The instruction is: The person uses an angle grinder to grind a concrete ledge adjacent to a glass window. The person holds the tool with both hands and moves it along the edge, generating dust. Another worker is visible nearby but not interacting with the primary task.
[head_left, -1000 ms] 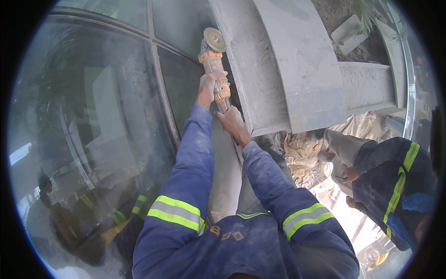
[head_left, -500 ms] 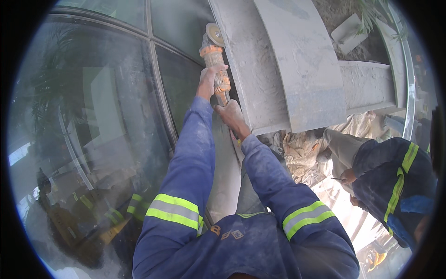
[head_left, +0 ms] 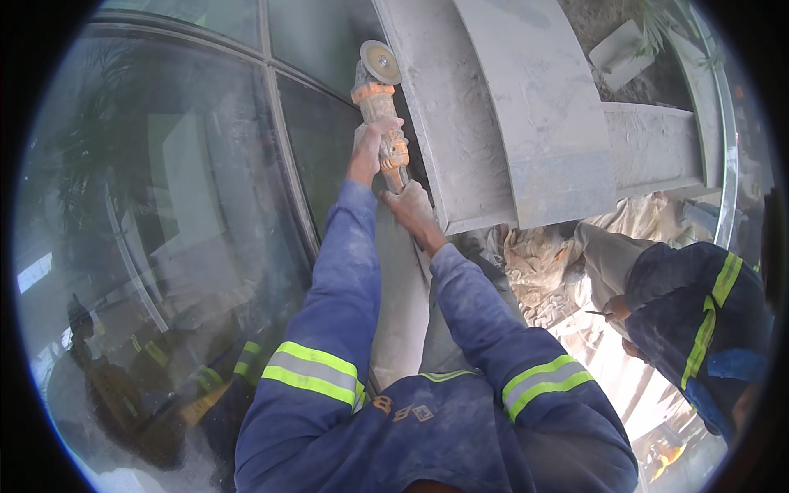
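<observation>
An orange-and-grey angle grinder (head_left: 377,103), coated in dust, is held out at arm's length in both hands. Its round cutting disc (head_left: 380,63) is at the far end, close beside the left edge of a grey slab (head_left: 444,107). Whether the disc touches that edge I cannot tell. My left hand (head_left: 370,148) is wrapped around the grinder's body. Lower down, my right hand (head_left: 411,212) grips its rear handle. Dust covers both hands and sleeves.
Large glass panes (head_left: 164,205) in metal frames rise along my left. A curved grey board (head_left: 542,107) lies across the slab. Crumpled sheeting (head_left: 534,267) is heaped below it. At right, a co-worker in a dark reflective-striped jacket (head_left: 674,287) bends over, holding something thin.
The grinder's disc has shifted slightly and its face shows more fully. Both hands keep their hold. The co-worker's hand has moved a little.
</observation>
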Motion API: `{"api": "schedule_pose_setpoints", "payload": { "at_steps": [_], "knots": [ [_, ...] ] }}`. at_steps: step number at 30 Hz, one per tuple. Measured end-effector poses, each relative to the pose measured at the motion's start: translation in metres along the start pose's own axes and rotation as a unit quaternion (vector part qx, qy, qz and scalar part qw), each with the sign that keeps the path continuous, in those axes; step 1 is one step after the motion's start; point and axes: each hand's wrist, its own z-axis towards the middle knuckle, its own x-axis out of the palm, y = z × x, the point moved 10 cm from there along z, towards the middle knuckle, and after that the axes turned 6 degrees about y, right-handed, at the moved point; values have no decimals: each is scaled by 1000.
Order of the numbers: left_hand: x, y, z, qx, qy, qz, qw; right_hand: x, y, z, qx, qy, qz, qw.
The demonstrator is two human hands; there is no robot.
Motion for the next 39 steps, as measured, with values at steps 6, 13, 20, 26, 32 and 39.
{"api": "schedule_pose_setpoints", "payload": {
  "at_steps": [6,13,20,26,32,39],
  "knots": [
    [-2,-6,17,11,4,3,1000,5,-1,18,10,19,22,1000],
    [-4,-3,15,3,-8,3,1000,2,-2,15,23,12,0,1000],
    [-7,3,2,-19,-13,-6,1000,8,-7,1,27,2,3,1000],
    [-2,3,2,-7,-8,-38,999,8,-15,3,16,-12,-5,1000],
    [-2,2,3,-10,-28,-25,999,5,-13,8,18,-1,-10,1000],
    [-6,0,19,11,-12,-6,1000,4,-6,18,13,8,-4,1000]
  ]
}}
